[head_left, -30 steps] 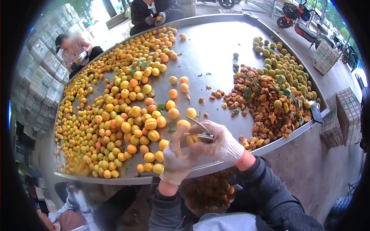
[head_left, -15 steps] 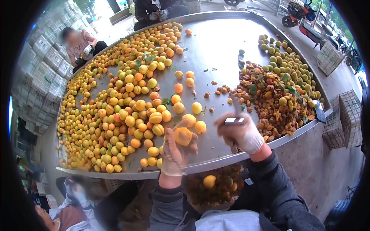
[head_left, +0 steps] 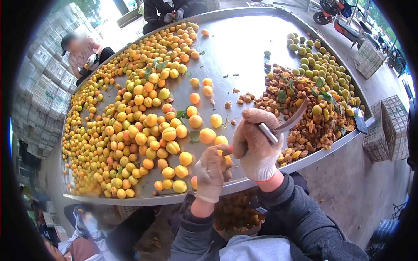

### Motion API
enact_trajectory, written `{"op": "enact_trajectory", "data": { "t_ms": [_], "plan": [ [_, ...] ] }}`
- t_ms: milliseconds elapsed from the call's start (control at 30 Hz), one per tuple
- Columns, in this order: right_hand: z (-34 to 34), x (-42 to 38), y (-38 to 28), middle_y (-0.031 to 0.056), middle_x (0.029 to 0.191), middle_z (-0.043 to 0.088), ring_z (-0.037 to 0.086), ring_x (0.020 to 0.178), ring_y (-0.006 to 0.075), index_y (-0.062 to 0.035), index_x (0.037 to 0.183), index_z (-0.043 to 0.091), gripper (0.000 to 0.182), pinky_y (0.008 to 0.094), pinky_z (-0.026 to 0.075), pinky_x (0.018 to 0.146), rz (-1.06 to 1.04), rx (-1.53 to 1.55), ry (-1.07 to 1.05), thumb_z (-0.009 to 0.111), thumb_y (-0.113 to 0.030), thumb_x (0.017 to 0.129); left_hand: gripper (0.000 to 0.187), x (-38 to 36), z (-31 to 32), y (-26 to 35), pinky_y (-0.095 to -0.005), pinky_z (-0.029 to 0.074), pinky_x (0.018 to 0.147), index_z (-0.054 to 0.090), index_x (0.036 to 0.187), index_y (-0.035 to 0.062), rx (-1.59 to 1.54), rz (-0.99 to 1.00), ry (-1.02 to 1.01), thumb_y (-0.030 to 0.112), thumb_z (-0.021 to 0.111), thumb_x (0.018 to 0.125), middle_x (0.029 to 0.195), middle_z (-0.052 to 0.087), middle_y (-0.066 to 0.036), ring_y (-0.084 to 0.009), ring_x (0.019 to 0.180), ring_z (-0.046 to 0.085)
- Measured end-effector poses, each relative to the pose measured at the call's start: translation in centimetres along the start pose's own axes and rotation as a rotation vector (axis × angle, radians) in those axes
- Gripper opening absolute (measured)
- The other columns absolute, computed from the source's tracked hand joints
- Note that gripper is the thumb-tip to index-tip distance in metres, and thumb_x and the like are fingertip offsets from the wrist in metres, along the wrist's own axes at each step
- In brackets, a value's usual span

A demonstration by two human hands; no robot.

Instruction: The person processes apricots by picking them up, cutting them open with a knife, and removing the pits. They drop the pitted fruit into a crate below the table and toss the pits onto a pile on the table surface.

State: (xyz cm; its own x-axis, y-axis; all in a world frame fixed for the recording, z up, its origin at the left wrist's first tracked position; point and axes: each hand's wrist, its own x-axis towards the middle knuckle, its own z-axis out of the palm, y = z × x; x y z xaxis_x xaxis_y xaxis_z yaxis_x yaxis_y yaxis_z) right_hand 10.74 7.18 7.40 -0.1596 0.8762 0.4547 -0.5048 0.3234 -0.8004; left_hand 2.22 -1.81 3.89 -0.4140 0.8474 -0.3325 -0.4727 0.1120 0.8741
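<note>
My gloved left hand (head_left: 210, 173) is closed around an apricot (head_left: 227, 161) at the near edge of the metal table (head_left: 143, 200); only a sliver of the fruit shows. My gloved right hand (head_left: 257, 145) presses against it from the right and grips a curved knife (head_left: 288, 122), blade pointing up and to the right. A loose apricot (head_left: 207, 135) lies just beyond the hands. Below the table edge, a container of apricot halves (head_left: 235, 212) sits between my arms.
A wide heap of whole apricots (head_left: 135, 117) covers the table's left side, with a pile of pits (head_left: 305, 117) and greenish apricots (head_left: 324, 71) at right. Other people work at the far left (head_left: 82, 52), far edge (head_left: 170, 11) and near left (head_left: 87, 232). Crates (head_left: 387, 128) stand right.
A second ago the knife was in the fruit. Then my right hand swung away right while my left held an open half. Now both hands meet again over a fruit.
</note>
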Motion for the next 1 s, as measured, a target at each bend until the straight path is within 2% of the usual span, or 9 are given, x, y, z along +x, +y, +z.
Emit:
{"op": "enact_trajectory", "data": {
  "t_ms": [67, 233, 400, 500, 567, 767, 900, 967, 1000],
  "plan": [
    [-0.3, -0.1, 0.5, 0.0015, 0.057, 0.048, 0.04, 0.04, 0.0075, -0.0003, 0.106, 0.054, 0.016, 0.0221, 0.029, 0.039, -0.01, -0.139, -0.085, 0.048, 0.003, 0.091, 0.034, -0.1, 0.3, -0.6, -0.0183, 0.039, 0.045, 0.063, 0.106, 0.0045, 0.139, 0.131, 0.066, 0.035, 0.049, 0.101, 0.072, 0.061, -0.004, -0.0082, 0.053, 0.054],
    [-0.2, 2.4, 1.0, -0.0036, 0.061, 0.036, 0.029, 0.041, 0.0047, -0.0045, 0.109, 0.053, 0.016, 0.0212, 0.022, 0.037, 0.69, 0.465, 0.137, 0.048, -0.007, 0.095, 0.036, 0.7, -0.1, -1.5, -0.0175, 0.039, 0.045, 0.063, 0.111, -0.0004, 0.086, 0.191, 0.029, 0.031, 0.05, 0.101, 0.067, 0.054, 0.002, -0.0044, 0.055, 0.05],
    [-1.0, 2.2, 3.3, -0.0034, 0.062, 0.034, 0.028, 0.041, 0.0059, -0.0088, 0.109, 0.054, 0.015, 0.021, 0.022, 0.036, 0.735, 0.634, 0.236, 0.047, -0.01, 0.095, 0.045, 1.3, -0.3, -0.6, -0.0171, 0.039, 0.047, 0.06, 0.118, -0.006, -0.096, -0.037, 0.116, 0.034, 0.05, 0.1, 0.064, 0.045, 0.005, -0.0033, 0.053, 0.046],
    [-0.9, 1.9, 3.6, -0.0037, 0.061, 0.033, 0.028, 0.04, 0.0057, -0.0098, 0.108, 0.054, 0.015, 0.0207, 0.023, 0.035, 0.731, 0.649, 0.271, 0.047, -0.011, 0.096, 0.046, 1.1, -0.6, -0.2, -0.0192, 0.04, 0.046, 0.06, 0.123, -0.0013, -0.168, -0.064, -0.018, 0.036, 0.049, 0.099, 0.061, 0.041, 0.006, -0.0059, 0.051, 0.047],
    [-0.6, 1.8, 3.4, -0.004, 0.061, 0.033, 0.028, 0.04, 0.0054, -0.0099, 0.108, 0.055, 0.014, 0.0206, 0.022, 0.036, 0.713, 0.649, 0.284, 0.047, -0.011, 0.096, 0.045, 0.5, 0.2, 1.2, -0.0219, 0.039, 0.044, 0.061, 0.125, 0.0048, -0.091, -0.19, 0.044, 0.038, 0.05, 0.097, 0.061, 0.045, 0.003, -0.0086, 0.049, 0.049],
    [-2.0, 2.4, 2.8, -0.0038, 0.061, 0.034, 0.028, 0.04, 0.0054, -0.0097, 0.108, 0.055, 0.015, 0.0212, 0.022, 0.036, 0.738, 0.783, 0.153, 0.049, -0.01, 0.094, 0.049, 2.5, -2.3, -0.9, -0.0223, 0.039, 0.045, 0.058, 0.129, 0.0086, -0.182, -0.084, 0.154, 0.044, 0.051, 0.096, 0.072, 0.062, -0.004, -0.0108, 0.049, 0.052],
    [-1.5, 2.5, 0.3, -0.0015, 0.059, 0.049, 0.041, 0.043, 0.0053, -0.0031, 0.104, 0.062, 0.017, 0.021, 0.03, 0.038, 0.78, 0.026, -0.163, 0.056, -0.009, 0.089, 0.049, 2.3, -1.6, 0.4, -0.0224, 0.039, 0.045, 0.055, 0.132, 0.0085, -0.151, 0.057, 0.273, 0.043, 0.05, 0.097, 0.071, 0.061, -0.005, -0.0109, 0.05, 0.052],
    [-0.8, 1.1, 1.0, 0.0005, 0.066, 0.056, 0.053, 0.051, 0.0083, -0.0019, 0.101, 0.065, 0.017, 0.0224, 0.041, 0.045, 0.59, -0.282, -0.452, 0.062, -0.012, 0.087, 0.046, 2.4, -2.2, -0.3, -0.0248, 0.045, 0.052, 0.054, 0.133, 0.007, -0.056, 0.109, 0.228, 0.036, 0.048, 0.099, 0.075, 0.063, -0.006, -0.0125, 0.06, 0.058],
    [-0.9, -0.6, 3.0, 0.0059, 0.069, 0.063, 0.063, 0.058, 0.0187, -0.0064, 0.104, 0.066, 0.023, 0.0292, 0.05, 0.055, 0.547, -0.185, -0.488, 0.069, -0.013, 0.082, 0.044, 2.6, -2.4, -0.7, -0.0256, 0.047, 0.054, 0.053, 0.134, 0.0064, -0.025, 0.127, 0.215, 0.034, 0.048, 0.099, 0.077, 0.063, -0.006, -0.0131, 0.063, 0.059]
  ]
}}
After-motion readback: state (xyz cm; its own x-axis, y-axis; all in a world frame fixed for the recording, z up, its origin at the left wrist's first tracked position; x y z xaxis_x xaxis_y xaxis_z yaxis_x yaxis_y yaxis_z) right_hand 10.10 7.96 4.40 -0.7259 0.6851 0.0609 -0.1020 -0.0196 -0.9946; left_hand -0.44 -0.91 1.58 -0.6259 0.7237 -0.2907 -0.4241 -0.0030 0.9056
